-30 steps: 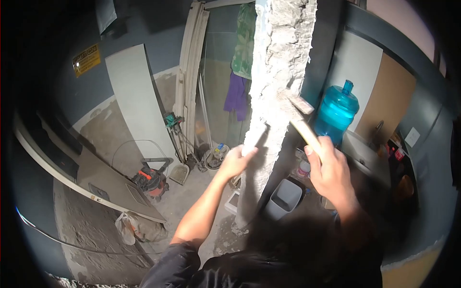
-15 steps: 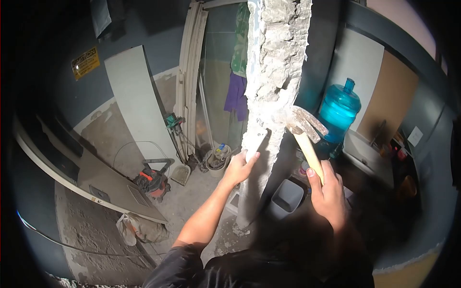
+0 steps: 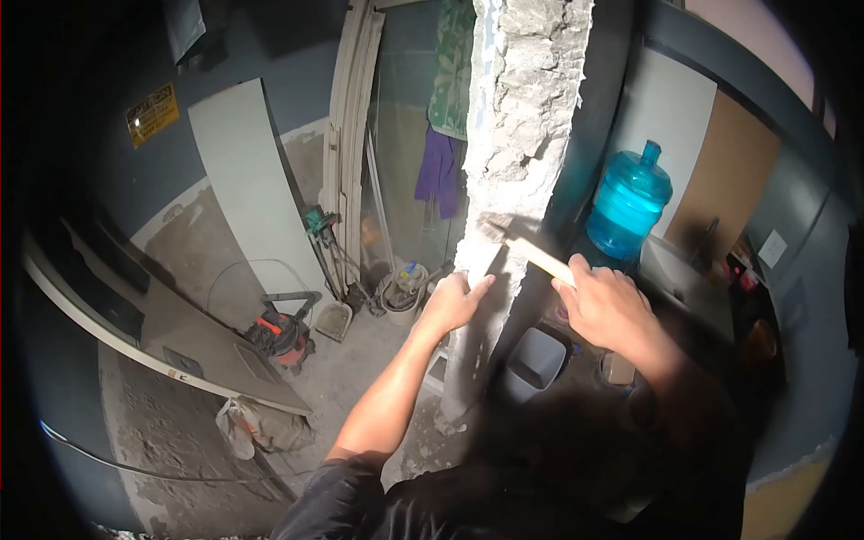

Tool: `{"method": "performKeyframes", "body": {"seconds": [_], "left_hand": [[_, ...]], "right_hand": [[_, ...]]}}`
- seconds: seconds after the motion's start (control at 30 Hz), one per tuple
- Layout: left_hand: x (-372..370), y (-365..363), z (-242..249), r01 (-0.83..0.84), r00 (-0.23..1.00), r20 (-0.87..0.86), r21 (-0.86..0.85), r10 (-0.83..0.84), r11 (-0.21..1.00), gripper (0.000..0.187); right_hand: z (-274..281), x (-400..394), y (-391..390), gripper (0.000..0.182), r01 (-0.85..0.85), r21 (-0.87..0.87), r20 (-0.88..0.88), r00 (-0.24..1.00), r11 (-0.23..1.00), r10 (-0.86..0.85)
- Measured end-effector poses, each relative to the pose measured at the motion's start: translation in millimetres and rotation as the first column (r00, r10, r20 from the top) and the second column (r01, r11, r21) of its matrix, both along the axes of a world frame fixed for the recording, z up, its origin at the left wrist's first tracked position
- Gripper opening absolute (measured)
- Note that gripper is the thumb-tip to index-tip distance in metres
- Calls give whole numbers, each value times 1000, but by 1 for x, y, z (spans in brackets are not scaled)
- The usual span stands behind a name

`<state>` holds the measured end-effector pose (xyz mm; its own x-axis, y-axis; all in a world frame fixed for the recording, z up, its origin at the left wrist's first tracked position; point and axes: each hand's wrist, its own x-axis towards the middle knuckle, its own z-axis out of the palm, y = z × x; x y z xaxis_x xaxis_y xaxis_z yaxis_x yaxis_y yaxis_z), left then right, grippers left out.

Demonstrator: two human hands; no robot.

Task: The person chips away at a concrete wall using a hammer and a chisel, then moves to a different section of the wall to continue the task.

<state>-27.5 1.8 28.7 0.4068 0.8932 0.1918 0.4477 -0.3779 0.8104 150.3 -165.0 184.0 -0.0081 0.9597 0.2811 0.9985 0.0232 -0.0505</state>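
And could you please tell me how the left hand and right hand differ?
The left hand grips a pale piece; the right hand grips a hammer. The left hand is at the left edge of the rough pillar, the right hand to its right. Both are bare.

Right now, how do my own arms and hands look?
Your left hand and right hand are bare, with no gloves, watch or rings that I can see. A loose, dark fabric sleeve ends near your left elbow, leaving that forearm uncovered; on the right, shadow hides any sleeve edge.
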Motion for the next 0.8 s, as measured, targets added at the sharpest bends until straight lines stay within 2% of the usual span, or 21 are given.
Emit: {"method": "performKeyframes", "body": {"seconds": [0.03, 0.1, 0.17, 0.2, 0.27, 0.33, 0.37, 0.4, 0.43, 0.47, 0.53, 0.6, 0.67, 0.73, 0.8], "left_hand": [[1, 0, -1, 0, 1000, 0, -14, 0, 1000, 65], [0, -1, -4, -12, 1000, 11, 3, 12, 1000, 62], [-2, -1, 6, 10, 997, 74, 30, -12, 1000, 59], [-1, 0, 7, 11, 997, 72, 26, -13, 1000, 59], [-2, 2, 8, 4, 1000, 6, -23, -4, 1000, 59], [1, 4, -2, -7, 1000, 2, -18, 7, 1000, 59], [3, 4, -9, -28, 1000, -1, 13, 28, 1000, 58], [5, 1, -8, -50, 999, 0, 44, 50, 998, 58], [5, -3, -7, -51, 999, -17, 31, 51, 998, 56], [6, 1, -6, -47, 999, -14, 42, 47, 998, 56], [7, -1, -13, -49, 998, 45, 11, 48, 999, 56], [6, 1, -10, -64, 997, 42, 27, 63, 998, 56], [2, -2, -3, -13, 999, 36, 11, 13, 1000, 57], [3, 2, 0, -28, 1000, -5, 0, 28, 1000, 58], [2, 1, -1, -37, 998, -52, -6, 36, 999, 60]], "right_hand": [[4, -1, -1, 31, 29, -4, 74, 997, 1000, -28], [17, -13, -6, 30, -17, 48, -5, 1000, 999, 17], [33, -25, -12, 27, -147, 203, -138, 975, 968, 177], [33, -28, -12, 27, -145, 199, -141, 974, 969, 175], [33, -32, -10, 26, -278, 400, -265, 877, 873, 400], [22, -19, -5, 28, -261, 343, -215, 913, 902, 346], [11, -7, 2, 28, -175, 136, -125, 973, 975, 192], [9, -2, 6, 29, -54, -63, 2, 999, 997, 54], [7, 2, 7, 30, -29, -128, 21, 999, 991, 32], [8, 4, 8, 30, -25, -117, 23, 999, 993, 28], [9, 2, 2, 31, -91, -24, 87, 992, 996, 93], [16, -6, -2, 30, -101, 34, 61, 993, 994, 99], [27, -13, -9, 25, -200, 269, -79, 970, 942, 228], [40, -18, -11, 21, -314, 404, -210, 882, 859, 421], [38, -13, -8, 23, -310, 345, -261, 875, 886, 408]]}}
